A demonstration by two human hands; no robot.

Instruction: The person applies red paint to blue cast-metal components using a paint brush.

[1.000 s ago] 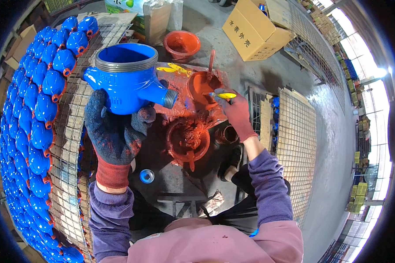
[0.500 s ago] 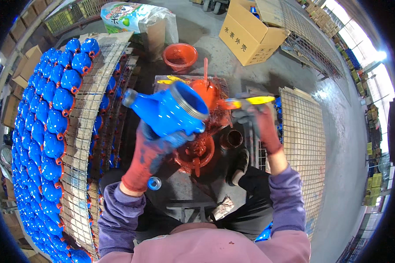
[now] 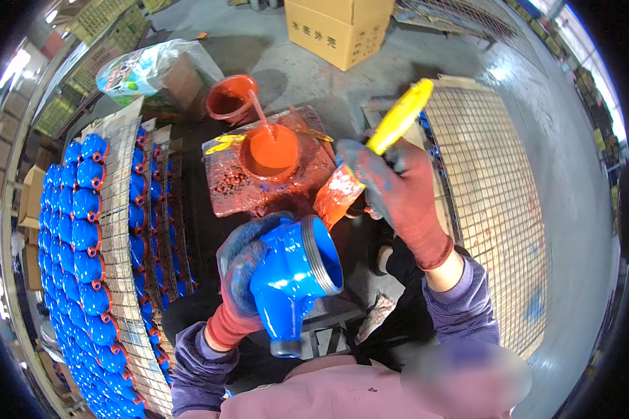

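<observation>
Below the head camera, near the middle of the view, the left hand in a red glove smeared with blue has its grip clenched around a blue valve body. The body lies tilted, its wide threaded mouth facing right and upward, a narrower threaded neck pointing down toward the person's lap.

Up and to the right, the right hand, also in a red glove, has its grip closed on a brush with a yellow handle that sticks up and right. The brush head, loaded with orange-red paint, sits just above the rim of the valve body's mouth; I cannot tell if it touches.

Beyond the hands, a paint-spattered bench carries a cup of orange-red paint with a stick standing in it. Behind it on the floor stands a red bucket, and next to that lies a plastic bag. A cardboard box sits at the top of the view.

At the left, wire racks hold many rows of finished blue valves, some with orange-red ends. At the right lies another wire rack, resting on the grey floor. Purple sleeves cover both forearms.
</observation>
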